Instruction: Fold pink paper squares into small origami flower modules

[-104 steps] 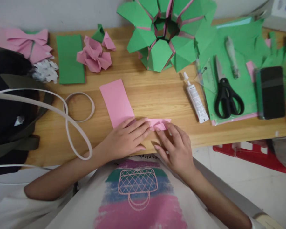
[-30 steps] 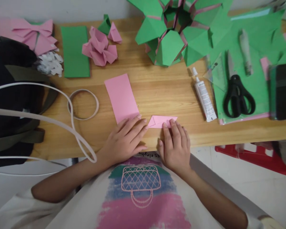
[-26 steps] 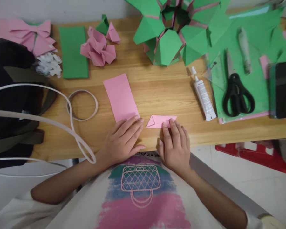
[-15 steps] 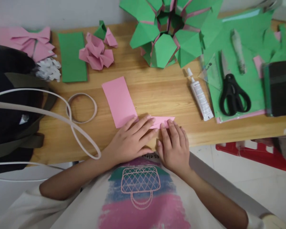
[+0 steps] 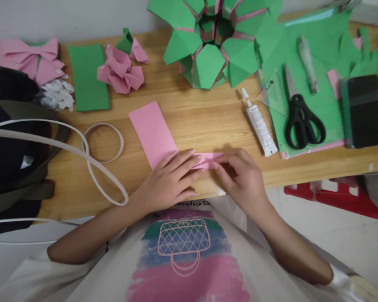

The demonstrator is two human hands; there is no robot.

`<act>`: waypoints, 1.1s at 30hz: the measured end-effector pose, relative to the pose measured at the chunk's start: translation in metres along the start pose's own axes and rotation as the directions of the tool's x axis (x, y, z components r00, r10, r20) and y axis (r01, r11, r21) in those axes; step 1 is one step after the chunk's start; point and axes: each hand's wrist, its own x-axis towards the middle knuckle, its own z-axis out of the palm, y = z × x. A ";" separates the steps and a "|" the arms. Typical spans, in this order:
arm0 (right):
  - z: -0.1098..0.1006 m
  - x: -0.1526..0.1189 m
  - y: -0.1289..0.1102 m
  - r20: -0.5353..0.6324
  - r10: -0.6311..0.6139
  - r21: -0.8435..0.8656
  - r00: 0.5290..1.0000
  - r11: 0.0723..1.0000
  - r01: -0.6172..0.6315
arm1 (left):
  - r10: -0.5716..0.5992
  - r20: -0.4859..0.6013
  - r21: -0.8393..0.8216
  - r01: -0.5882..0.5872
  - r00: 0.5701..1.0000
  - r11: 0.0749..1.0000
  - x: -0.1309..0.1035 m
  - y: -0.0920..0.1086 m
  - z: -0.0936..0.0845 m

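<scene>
Head view: The left hand (image 5: 168, 184) is open, palm down, with fingers spread. Its fingertips rest on the left end of a folded pink paper strip (image 5: 204, 159). The right hand (image 5: 244, 180) is closed at the fingertips, gripping the right end of that strip between thumb and curled fingers. The strip lies between the hands, near the front edge of the light wooden bench (image 5: 201, 121).

A flat rectangular pink paper sheet (image 5: 153, 134) extends beyond the left hand, its near end partly covered by the fingers. Farther beyond that hand are a green rectangular paper stack (image 5: 90, 77) and a pink folded-paper cluster (image 5: 121, 71). Left of the hand are a looped white cable (image 5: 87, 157) and a black fabric bag (image 5: 9, 92), with a pile of small white paper pieces (image 5: 57, 94) beside the bag.

Well beyond both hands stands a large green and pink folded-paper ring (image 5: 208, 66). Beyond and to the right of the right hand lies a white tube with a pointed cap (image 5: 261, 128). Farther right, black-handled scissors (image 5: 299, 119) rest on green sheets in a clear sleeve (image 5: 327, 121), with a dark rectangular device (image 5: 363, 111) at the sleeve's right side.
</scene>
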 end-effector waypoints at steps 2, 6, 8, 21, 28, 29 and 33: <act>0.002 0.005 0.003 0.004 0.003 -0.006 1.000 1.000 -0.003 | 0.003 -0.007 -0.006 -0.003 1.000 1.000 0.000 -0.001 0.000; 0.006 0.005 0.004 -0.023 0.003 -0.033 1.000 0.999 -0.003 | 0.015 -0.016 -0.022 -0.015 1.000 1.000 0.000 -0.004 -0.001; 0.006 0.004 0.004 -0.021 0.004 -0.049 1.000 0.999 -0.005 | 0.016 -0.015 -0.031 -0.016 1.000 0.999 0.000 -0.005 0.000; 0.006 0.007 0.005 0.010 0.046 -0.022 0.999 0.999 -0.046 | -0.002 -0.032 -0.055 0.000 0.999 0.998 0.001 -0.005 0.001; 0.006 0.007 0.004 -0.044 0.061 -0.006 0.997 0.998 -0.061 | -0.018 -0.041 -0.027 0.017 0.999 0.999 0.002 -0.002 0.001; 0.005 0.005 0.004 -0.063 0.053 -0.005 0.997 0.999 -0.054 | -0.021 -0.038 -0.022 0.020 0.999 1.000 0.002 -0.002 0.001; 0.004 -0.013 0.006 -0.179 -0.148 -0.133 0.973 0.983 0.125 | -0.019 -0.041 -0.010 0.019 0.999 1.000 0.002 0.000 0.001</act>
